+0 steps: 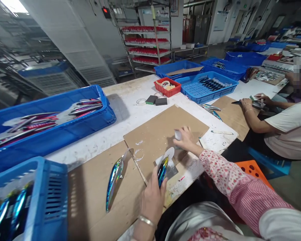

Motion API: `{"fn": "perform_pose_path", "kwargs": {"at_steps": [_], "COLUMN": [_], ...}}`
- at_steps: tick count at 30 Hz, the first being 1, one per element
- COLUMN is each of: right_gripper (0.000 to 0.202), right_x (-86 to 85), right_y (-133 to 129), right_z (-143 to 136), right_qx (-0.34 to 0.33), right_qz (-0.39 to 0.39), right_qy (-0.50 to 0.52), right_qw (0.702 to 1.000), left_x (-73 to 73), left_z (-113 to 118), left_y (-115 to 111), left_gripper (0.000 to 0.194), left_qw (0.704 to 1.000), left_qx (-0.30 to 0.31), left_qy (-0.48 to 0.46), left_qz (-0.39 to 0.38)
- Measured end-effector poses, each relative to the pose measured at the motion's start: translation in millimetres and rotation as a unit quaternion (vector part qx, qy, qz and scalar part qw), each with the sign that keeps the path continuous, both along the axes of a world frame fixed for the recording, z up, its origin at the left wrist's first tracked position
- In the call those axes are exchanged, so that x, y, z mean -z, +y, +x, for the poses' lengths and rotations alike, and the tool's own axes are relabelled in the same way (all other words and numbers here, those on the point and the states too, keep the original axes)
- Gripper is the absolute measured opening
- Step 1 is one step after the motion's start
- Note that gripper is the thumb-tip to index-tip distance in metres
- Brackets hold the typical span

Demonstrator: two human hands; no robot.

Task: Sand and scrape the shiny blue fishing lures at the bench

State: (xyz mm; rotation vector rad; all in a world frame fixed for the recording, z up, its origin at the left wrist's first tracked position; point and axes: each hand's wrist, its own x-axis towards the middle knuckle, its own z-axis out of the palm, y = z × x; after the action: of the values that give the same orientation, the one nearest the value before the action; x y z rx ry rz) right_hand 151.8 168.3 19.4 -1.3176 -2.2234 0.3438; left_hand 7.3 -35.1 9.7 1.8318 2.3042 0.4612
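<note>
My left hand (153, 194) is closed around a fishing lure (162, 170) with a blue-and-yellow shiny body and a clear rounded lip that points away from me. Beyond it, my right hand (185, 139) is raised a little above the cardboard, its fingers closed on a small pale block (178, 135) that is partly hidden and slightly blurred. Beneath the held lure lies a dark grey flat piece (172, 171), dusted with white. To the left, a second fishing lure (114, 180) rests on the cardboard sheet (95, 194), touched by neither hand.
Blue bins (100, 117) of lures stand at the left, with a lighter blue basket (56, 194) nearer. Dark blocks (161, 101), a red basket (175, 90) and a blue crate (203, 97) sit farther back. A co-worker (286, 124) works at the right.
</note>
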Motion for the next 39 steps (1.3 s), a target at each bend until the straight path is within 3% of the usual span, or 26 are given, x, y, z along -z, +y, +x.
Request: {"fn": "perform_pose_path", "kwargs": {"at_steps": [4,7,14,20,23,26,28,33,35,39], "right_gripper": [0.052,0.052,0.053,0.052,0.053,0.053,0.052,0.051,0.047,0.040], "right_x": [1.0,7.0,18.5,8.5,7.6,10.1,9.6,2.8,1.6,21.8], "right_y": [10.2,3.6,-13.5,-39.2,-34.2,-24.9,-26.4,-40.7,-41.3,-21.3], "right_z": [1.5,-4.0,-18.0,-60.7,-49.2,-22.0,-18.6,-62.0,-61.9,-12.2], "right_qx": [-0.030,-0.046,-0.129,-0.206,-0.235,-0.204,-0.178,-0.231,-0.246,-0.073], "right_qz": [-0.022,-0.031,-0.037,0.019,0.007,-0.029,-0.022,0.013,-0.007,-0.039], "right_qy": [0.084,0.096,0.033,0.013,0.012,-0.008,-0.018,-0.005,0.034,0.199], "right_qw": [0.996,0.994,0.990,0.978,0.972,0.978,0.984,0.973,0.969,0.976], "left_x": [-2.8,-0.2,8.0,6.2,5.8,7.9,9.7,4.3,-4.0,-24.9], "left_z": [-23.6,-35.1,-39.4,-37.8,-36.7,-36.4,-37.4,-35.8,-28.2,-12.3], "left_y": [-8.8,-8.4,-0.8,1.7,-0.6,-1.7,0.5,8.1,3.7,-7.2], "left_gripper": [0.046,0.044,0.044,0.041,0.040,0.037,0.037,0.039,0.037,0.031], "left_qw": [0.991,0.983,0.978,0.972,0.974,0.976,0.974,0.975,0.980,0.986], "left_qx": [0.037,0.058,0.078,0.075,0.065,0.078,0.089,0.085,0.078,0.023], "left_qy": [0.122,0.151,0.093,0.092,0.091,0.091,0.097,0.074,0.043,0.011], "left_qz": [-0.030,-0.083,-0.168,-0.202,-0.195,-0.180,-0.182,-0.189,-0.177,-0.162]}}
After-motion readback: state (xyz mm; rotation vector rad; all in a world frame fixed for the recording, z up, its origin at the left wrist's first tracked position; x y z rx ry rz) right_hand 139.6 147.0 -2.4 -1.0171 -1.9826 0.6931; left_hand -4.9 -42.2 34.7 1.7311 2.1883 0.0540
